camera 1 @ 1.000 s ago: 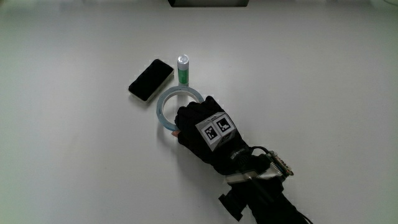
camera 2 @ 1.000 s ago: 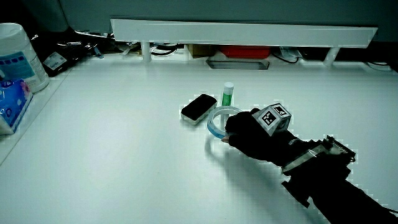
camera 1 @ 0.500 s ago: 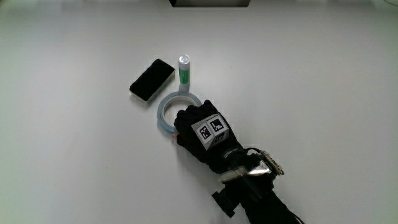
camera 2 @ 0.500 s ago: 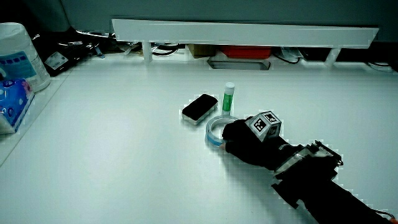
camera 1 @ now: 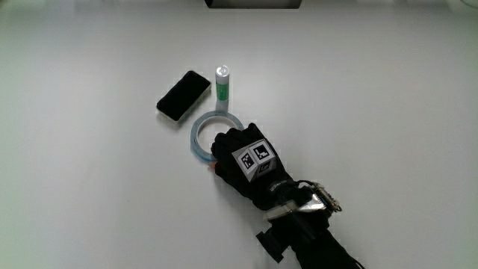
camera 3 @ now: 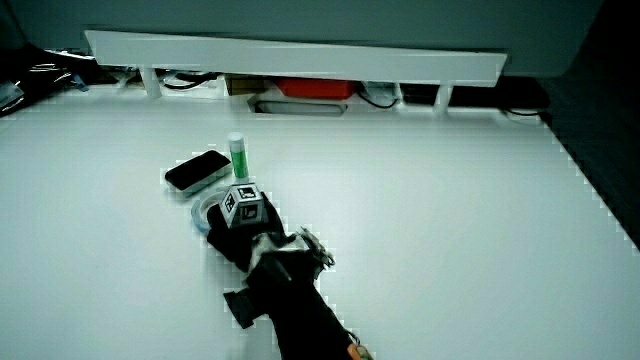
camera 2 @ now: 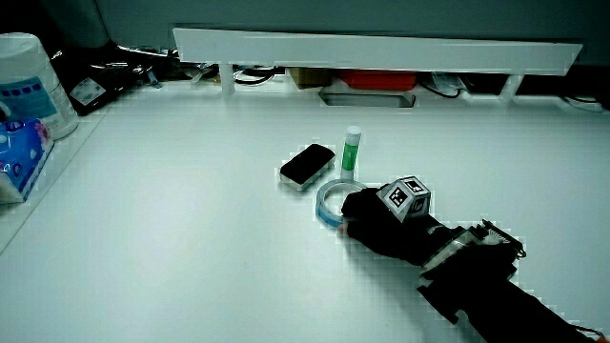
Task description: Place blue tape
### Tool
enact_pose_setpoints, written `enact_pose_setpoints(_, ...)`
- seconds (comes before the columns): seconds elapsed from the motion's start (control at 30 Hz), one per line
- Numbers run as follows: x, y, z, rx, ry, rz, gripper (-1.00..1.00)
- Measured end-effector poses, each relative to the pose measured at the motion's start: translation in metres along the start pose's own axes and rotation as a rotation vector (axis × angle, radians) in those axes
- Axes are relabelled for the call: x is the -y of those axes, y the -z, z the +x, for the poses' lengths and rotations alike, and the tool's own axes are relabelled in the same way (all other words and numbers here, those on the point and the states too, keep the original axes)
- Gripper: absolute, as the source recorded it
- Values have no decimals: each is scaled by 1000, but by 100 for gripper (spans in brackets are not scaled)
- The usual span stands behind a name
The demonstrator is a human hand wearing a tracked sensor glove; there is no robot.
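The blue tape (camera 1: 205,134) lies flat on the white table (camera 1: 388,112). The hand (camera 1: 243,158) rests on the part of the ring nearest the person. Its fingers curl over the ring's edge and grip it. The small cube (camera 2: 408,196) sits on the back of the glove. A green tube (camera 1: 222,83) stands upright, just beside the tape and farther from the person. A black phone (camera 1: 182,96) lies flat near the tube and close to the tape, not touching it.
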Motion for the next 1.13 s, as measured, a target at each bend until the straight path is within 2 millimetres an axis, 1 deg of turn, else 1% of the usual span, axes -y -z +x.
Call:
enact_pose_setpoints(0.23,1,2,2,-22,12,-30,-43)
enact_pose_setpoints(0.33,2,-2,4,-62,9,-22,-54)
enact_pose_setpoints(0.47,5,-14,2,-94,2,-9,-68)
enact_pose_setpoints(0.73,20,-53,11,-236,61,-170,-96)
enact_pose_setpoints(0.77,24,-57,12,-225,69,-182,-100)
enact_pose_setpoints(0.83,33,-73,10,-269,48,-187,-100)
enact_pose_setpoints(1.03,57,-102,17,-284,114,-307,-100)
enact_pose_setpoints(1.07,62,-104,20,-279,102,-301,-100)
enact_pose_setpoints(1.13,71,-116,18,-276,103,-315,-100)
